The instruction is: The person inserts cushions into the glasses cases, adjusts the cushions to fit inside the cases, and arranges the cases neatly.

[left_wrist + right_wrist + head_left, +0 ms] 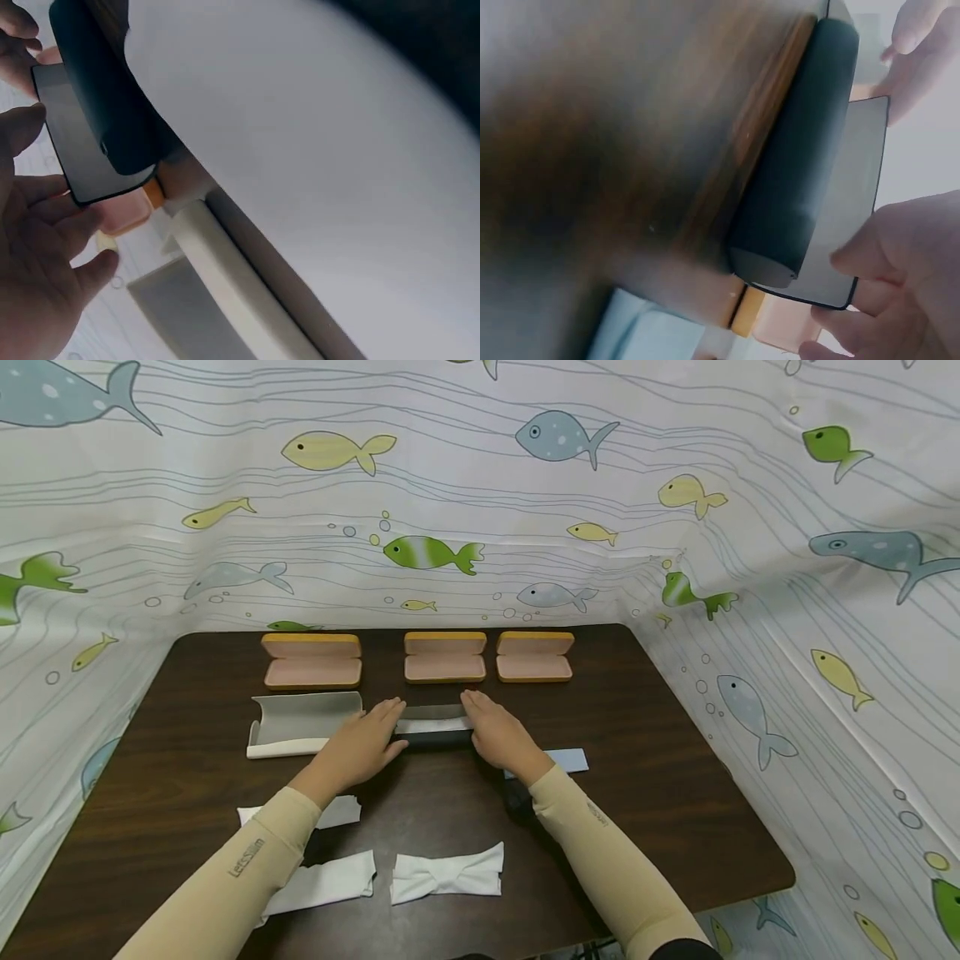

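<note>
A dark glasses case [433, 740] with a grey lining stands open in mid-table, its lid raised and a white strip across the inside. My left hand [360, 743] holds the lid at its left end. At the right end my right hand [501, 731] grips the same lid. In the right wrist view the thumb [859, 251] lies over the grey inner face, with the other fingers at the lid's edge. The left wrist view shows the lid [79, 146] between my left thumb and fingers. Beside my left hand lies an open cream case [300, 722].
Three open yellow cases with pink lining [312, 672] [446, 668] [535, 668] line the back. White cloth pieces [330, 883] lie under and near my left forearm, and a twisted white cloth [447, 875] in front. A pale blue flat piece [567, 760] lies by my right wrist.
</note>
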Available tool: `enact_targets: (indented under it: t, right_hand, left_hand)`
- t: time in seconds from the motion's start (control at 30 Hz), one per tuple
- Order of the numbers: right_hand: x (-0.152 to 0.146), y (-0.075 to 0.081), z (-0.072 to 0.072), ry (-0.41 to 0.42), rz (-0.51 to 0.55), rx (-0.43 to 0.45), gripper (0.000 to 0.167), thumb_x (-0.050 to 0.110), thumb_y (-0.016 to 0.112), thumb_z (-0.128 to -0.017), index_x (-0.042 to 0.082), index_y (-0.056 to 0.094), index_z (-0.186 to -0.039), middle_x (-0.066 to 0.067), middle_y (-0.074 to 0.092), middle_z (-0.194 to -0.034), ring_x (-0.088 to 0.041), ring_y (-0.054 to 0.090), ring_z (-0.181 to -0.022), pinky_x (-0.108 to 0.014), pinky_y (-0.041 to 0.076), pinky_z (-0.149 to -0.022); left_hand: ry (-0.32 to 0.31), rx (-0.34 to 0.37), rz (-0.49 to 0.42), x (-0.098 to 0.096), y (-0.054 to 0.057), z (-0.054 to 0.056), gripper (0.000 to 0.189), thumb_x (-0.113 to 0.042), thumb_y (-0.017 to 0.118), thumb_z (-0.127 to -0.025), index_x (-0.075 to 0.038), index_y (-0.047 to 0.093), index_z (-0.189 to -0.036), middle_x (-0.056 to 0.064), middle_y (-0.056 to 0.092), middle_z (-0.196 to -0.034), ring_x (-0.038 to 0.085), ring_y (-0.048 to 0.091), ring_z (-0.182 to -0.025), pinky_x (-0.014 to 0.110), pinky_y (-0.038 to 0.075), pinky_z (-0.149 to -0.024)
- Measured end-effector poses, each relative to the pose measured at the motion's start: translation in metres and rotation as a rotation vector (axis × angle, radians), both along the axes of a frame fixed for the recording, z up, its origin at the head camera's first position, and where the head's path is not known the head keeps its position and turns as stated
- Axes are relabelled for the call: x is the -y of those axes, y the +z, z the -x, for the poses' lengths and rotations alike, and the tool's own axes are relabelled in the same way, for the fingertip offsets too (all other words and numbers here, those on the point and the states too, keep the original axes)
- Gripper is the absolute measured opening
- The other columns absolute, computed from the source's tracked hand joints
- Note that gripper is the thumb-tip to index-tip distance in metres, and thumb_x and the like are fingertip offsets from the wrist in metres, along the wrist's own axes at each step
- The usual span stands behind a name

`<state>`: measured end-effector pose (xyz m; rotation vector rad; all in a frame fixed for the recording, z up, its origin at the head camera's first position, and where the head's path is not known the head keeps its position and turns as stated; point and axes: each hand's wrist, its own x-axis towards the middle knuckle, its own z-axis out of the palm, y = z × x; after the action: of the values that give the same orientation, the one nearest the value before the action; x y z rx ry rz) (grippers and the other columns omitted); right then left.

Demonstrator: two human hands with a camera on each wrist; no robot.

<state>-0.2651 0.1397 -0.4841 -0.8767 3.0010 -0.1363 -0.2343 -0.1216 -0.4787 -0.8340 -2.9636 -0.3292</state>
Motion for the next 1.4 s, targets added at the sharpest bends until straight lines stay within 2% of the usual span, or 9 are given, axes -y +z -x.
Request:
enact_targets:
  t: [0.2,0.33,0.43,0.53,0.73,1.0,1.27,1.4]
  right_hand:
    - [-0.002,-0.002,-0.022,0.025,-0.092,0.031,0.065,0.013,0.061,-0.102,-0.001,0.029,-0.157,-0.014,0.027,-0.165,-0.029,0.026,-0.152,-0.047,0.033,-0.118]
    - [-0.002,-0.006,-0.034,0.046,-0.156,0.063,0.069,0.016,0.064,-0.101,-0.001,0.029,-0.158,-0.015,0.023,-0.166,-0.03,0.024,-0.152,-0.049,0.034,-0.117]
    - [-0.003,-0.009,-0.039,0.036,-0.176,0.063,0.07,0.017,0.064,-0.101,-0.001,0.028,-0.158,-0.015,0.021,-0.166,-0.029,0.021,-0.153,-0.05,0.034,-0.117]
    - [-0.003,-0.01,-0.04,0.028,-0.177,0.049,0.07,0.018,0.065,-0.1,-0.002,0.029,-0.157,-0.015,0.022,-0.166,-0.029,0.022,-0.153,-0.049,0.034,-0.117]
    - [-0.003,-0.011,-0.041,0.036,-0.164,0.05,0.071,0.018,0.066,-0.099,-0.002,0.029,-0.157,-0.016,0.022,-0.166,-0.03,0.023,-0.153,-0.05,0.034,-0.117]
    - [-0.005,-0.011,-0.039,0.038,-0.125,0.046,0.07,0.015,0.066,-0.099,-0.001,0.03,-0.157,-0.015,0.024,-0.166,-0.029,0.022,-0.153,-0.05,0.033,-0.118]
    - [-0.008,-0.009,-0.037,0.047,-0.063,0.053,0.06,0.015,0.06,-0.102,0.0,0.037,-0.155,-0.014,0.028,-0.164,-0.029,0.026,-0.152,-0.05,0.031,-0.119]
    - [-0.009,-0.008,-0.04,0.048,-0.054,0.044,0.059,0.017,0.06,-0.103,0.002,0.038,-0.155,-0.012,0.029,-0.165,-0.028,0.025,-0.152,-0.049,0.029,-0.12]
  left_hand:
    - [-0.028,-0.019,0.055,-0.001,0.003,-0.018,0.058,-0.027,0.067,-0.1,0.008,0.051,-0.142,0.026,0.05,-0.147,0.039,0.058,-0.126,0.057,0.047,-0.103]
    - [-0.056,-0.007,0.104,-0.004,-0.002,-0.028,0.057,-0.029,0.068,-0.099,0.009,0.055,-0.139,0.027,0.05,-0.146,0.04,0.06,-0.123,0.053,0.051,-0.098]
    - [-0.06,-0.01,0.107,-0.008,-0.006,-0.032,0.059,-0.029,0.07,-0.098,0.01,0.054,-0.139,0.028,0.048,-0.147,0.041,0.059,-0.122,0.052,0.053,-0.096]
    - [-0.057,-0.013,0.107,-0.01,-0.007,-0.033,0.06,-0.029,0.07,-0.097,0.01,0.053,-0.139,0.028,0.047,-0.148,0.042,0.06,-0.122,0.051,0.054,-0.095]
    - [-0.049,0.025,0.108,-0.01,-0.007,-0.034,0.06,-0.028,0.069,-0.098,0.009,0.051,-0.142,0.029,0.045,-0.15,0.042,0.059,-0.123,0.052,0.053,-0.094]
    - [-0.05,0.069,0.088,-0.008,0.001,-0.034,0.059,-0.027,0.067,-0.1,0.009,0.05,-0.143,0.028,0.043,-0.152,0.043,0.051,-0.132,0.056,0.051,-0.097]
    - [-0.056,0.072,0.06,-0.006,0.008,-0.031,0.049,-0.027,0.066,-0.1,0.003,0.058,-0.138,0.023,0.053,-0.145,0.04,0.054,-0.131,0.057,0.05,-0.099]
    - [-0.065,0.019,0.021,-0.007,0.011,-0.033,0.041,-0.026,0.068,-0.099,0.0,0.065,-0.13,0.017,0.065,-0.131,0.034,0.064,-0.118,0.052,0.054,-0.093]
